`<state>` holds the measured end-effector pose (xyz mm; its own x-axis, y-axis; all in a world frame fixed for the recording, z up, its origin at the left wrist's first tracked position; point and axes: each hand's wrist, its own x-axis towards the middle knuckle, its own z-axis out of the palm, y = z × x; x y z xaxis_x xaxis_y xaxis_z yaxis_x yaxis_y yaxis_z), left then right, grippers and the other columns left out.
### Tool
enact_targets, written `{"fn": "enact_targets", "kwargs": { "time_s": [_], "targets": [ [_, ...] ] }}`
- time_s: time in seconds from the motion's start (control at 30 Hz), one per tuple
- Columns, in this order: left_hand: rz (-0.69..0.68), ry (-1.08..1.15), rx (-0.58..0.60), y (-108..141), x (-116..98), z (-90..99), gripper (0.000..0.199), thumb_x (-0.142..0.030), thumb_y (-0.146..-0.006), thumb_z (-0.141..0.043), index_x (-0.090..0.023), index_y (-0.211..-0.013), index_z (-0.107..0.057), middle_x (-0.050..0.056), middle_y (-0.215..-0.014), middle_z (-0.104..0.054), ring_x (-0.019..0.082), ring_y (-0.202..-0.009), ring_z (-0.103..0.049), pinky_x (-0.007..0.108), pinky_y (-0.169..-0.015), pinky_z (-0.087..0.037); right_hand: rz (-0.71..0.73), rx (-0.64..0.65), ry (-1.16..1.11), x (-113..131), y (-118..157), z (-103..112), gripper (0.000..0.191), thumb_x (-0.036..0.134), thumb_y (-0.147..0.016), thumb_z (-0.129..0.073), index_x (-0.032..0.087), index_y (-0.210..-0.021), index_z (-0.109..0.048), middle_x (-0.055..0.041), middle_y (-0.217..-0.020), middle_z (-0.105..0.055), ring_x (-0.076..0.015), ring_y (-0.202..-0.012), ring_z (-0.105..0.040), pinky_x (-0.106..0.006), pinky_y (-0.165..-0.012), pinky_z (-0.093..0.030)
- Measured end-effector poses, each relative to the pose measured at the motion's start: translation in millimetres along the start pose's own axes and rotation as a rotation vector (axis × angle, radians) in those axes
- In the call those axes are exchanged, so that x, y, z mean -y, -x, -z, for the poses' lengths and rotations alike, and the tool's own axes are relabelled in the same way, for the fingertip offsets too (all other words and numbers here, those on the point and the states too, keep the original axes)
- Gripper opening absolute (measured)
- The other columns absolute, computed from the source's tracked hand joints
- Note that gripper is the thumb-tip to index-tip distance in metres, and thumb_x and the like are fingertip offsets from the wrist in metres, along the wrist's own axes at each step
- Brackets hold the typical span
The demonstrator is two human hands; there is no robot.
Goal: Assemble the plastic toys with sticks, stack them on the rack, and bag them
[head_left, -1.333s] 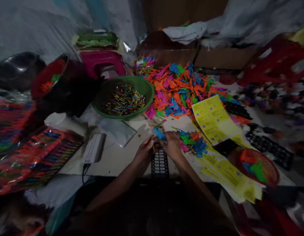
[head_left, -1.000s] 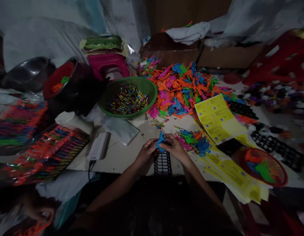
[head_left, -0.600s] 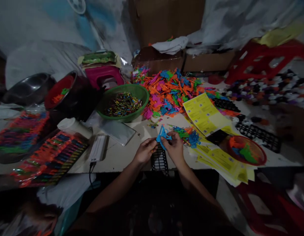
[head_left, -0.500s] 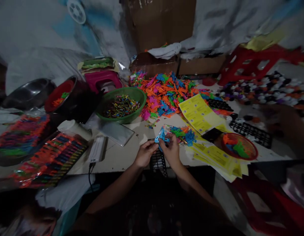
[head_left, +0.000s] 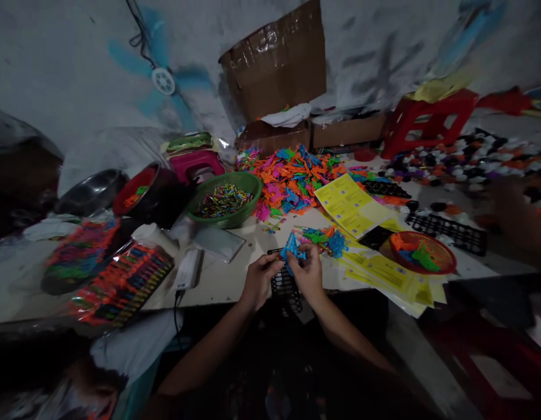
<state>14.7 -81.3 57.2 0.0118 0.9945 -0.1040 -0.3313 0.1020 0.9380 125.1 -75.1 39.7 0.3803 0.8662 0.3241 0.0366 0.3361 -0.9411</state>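
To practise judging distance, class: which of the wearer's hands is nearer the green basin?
The left. The left hand is just below and right of the green basin; the right hand is farther right.

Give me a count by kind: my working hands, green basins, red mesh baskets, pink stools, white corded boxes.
Left hand and right hand: 2
Green basin: 1
Red mesh basket: 1
Pink stool: 1
White corded box: 1
Total: 6

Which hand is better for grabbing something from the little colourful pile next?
Probably the right hand: it's beside the little pile, while the left hand is farther away. But the right fingers would first need to free themselves from the blue piece.
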Motion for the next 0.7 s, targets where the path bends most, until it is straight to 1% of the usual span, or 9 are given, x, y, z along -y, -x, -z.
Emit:
{"fn": "enact_targets", "kwargs": {
  "time_s": [0.1,0.23,0.3,0.37,0.43,0.53,0.63,0.7],
  "targets": [
    [-0.010,0.017,-0.035,-1.6,-1.4,0.9,0.028,-0.027,-0.052,-0.077,-0.017,-0.077,-0.070,0.001,-0.073,-0.064,0.007,-0.062,-0.049,0.019,-0.056,-0.034,0.008,-0.046,-0.030,1.6,3.1,-2.7,0.023,0.032,-0.071,-0.060,0.022,-0.082,-0.041,0.0026,-0.077,-0.046,-0.0099,-0.069,-0.049,-0.020,-0.055,-0.042],
    [0.062,0.010,0.017,-8.5,1.4,-0.1,0.029,-0.028,-0.054,-0.076,-0.017,-0.080,-0.070,0.000,-0.072,-0.063,0.007,-0.061,-0.048,0.019,-0.057,-0.036,0.008,-0.043,0.010,1.0,2.7,-1.1,0.023,0.031,-0.072,-0.059,0.022,-0.082,-0.041,0.0028,-0.076,-0.047,-0.0098,-0.067,-0.049,-0.020,-0.057,-0.043],
    [0.070,-0.019,0.013,-12.3,8.5,1.9,0.030,-0.029,-0.056,-0.075,-0.016,-0.082,-0.069,0.001,-0.075,-0.064,0.008,-0.064,-0.050,0.019,-0.060,-0.038,-0.008,-0.046,0.055,-2.3,2.6,-2.2,0.022,0.030,-0.072,-0.058,0.022,-0.082,-0.041,0.0031,-0.074,-0.047,-0.0098,-0.066,-0.050,-0.021,-0.057,-0.043],
    [0.043,-0.060,-0.015,-16.3,18.1,7.2,0.031,-0.031,-0.056,-0.075,-0.016,-0.082,-0.069,0.002,-0.077,-0.063,0.009,-0.067,-0.052,0.020,-0.062,-0.039,-0.038,-0.057,0.087,-7.7,3.2,-5.4,0.020,0.030,-0.073,-0.058,0.022,-0.082,-0.041,0.0037,-0.071,-0.047,-0.0099,-0.063,-0.049,-0.021,-0.056,-0.042],
    [0.027,-0.108,-0.031,-21.0,28.0,14.6,0.033,-0.033,-0.057,-0.075,-0.016,-0.084,-0.069,0.001,-0.075,-0.061,0.009,-0.066,-0.051,0.020,-0.062,-0.039,-0.078,-0.063,0.097,-15.2,4.1,-9.4,0.019,0.029,-0.073,-0.057,0.023,-0.082,-0.040,0.0046,-0.068,-0.047,-0.0097,-0.059,-0.048,-0.021,-0.054,-0.041],
    [0.059,-0.193,-0.018,-28.9,39.6,22.6,0.033,-0.036,-0.059,-0.073,-0.016,-0.084,-0.068,0.000,-0.071,-0.059,0.008,-0.063,-0.050,0.020,-0.061,-0.040,-0.121,-0.066,0.119,-29.6,5.2,-13.6,0.017,0.028,-0.074,-0.055,0.023,-0.081,-0.040,0.0055,-0.065,-0.046,-0.0096,-0.055,-0.047,-0.021,-0.051,-0.040],
    [0.116,-0.321,0.038,-40.2,41.4,20.4,0.031,-0.039,-0.062,-0.070,-0.017,-0.084,-0.067,0.002,-0.081,-0.062,0.013,-0.076,-0.055,0.023,-0.071,-0.043,-0.118,-0.079,0.211,-41.2,-3.2,-16.9,0.013,0.024,-0.074,-0.053,0.024,-0.082,-0.042,0.0047,-0.066,-0.048,-0.0103,-0.056,-0.048,-0.022,-0.052,-0.042],
    [0.188,-0.442,0.097,-53.8,37.2,16.4,0.037,-0.042,-0.065,-0.066,-0.018,-0.093,-0.065,0.004,-0.093,-0.064,0.019,-0.088,-0.057,0.027,-0.077,-0.045,-0.100,-0.045,0.317,-46.1,-23.5,-20.6,0.012,0.022,-0.075,-0.051,0.024,-0.085,-0.044,0.0034,-0.072,-0.052,-0.0106,-0.061,-0.051,-0.022,-0.056,-0.044]
  ]
}}
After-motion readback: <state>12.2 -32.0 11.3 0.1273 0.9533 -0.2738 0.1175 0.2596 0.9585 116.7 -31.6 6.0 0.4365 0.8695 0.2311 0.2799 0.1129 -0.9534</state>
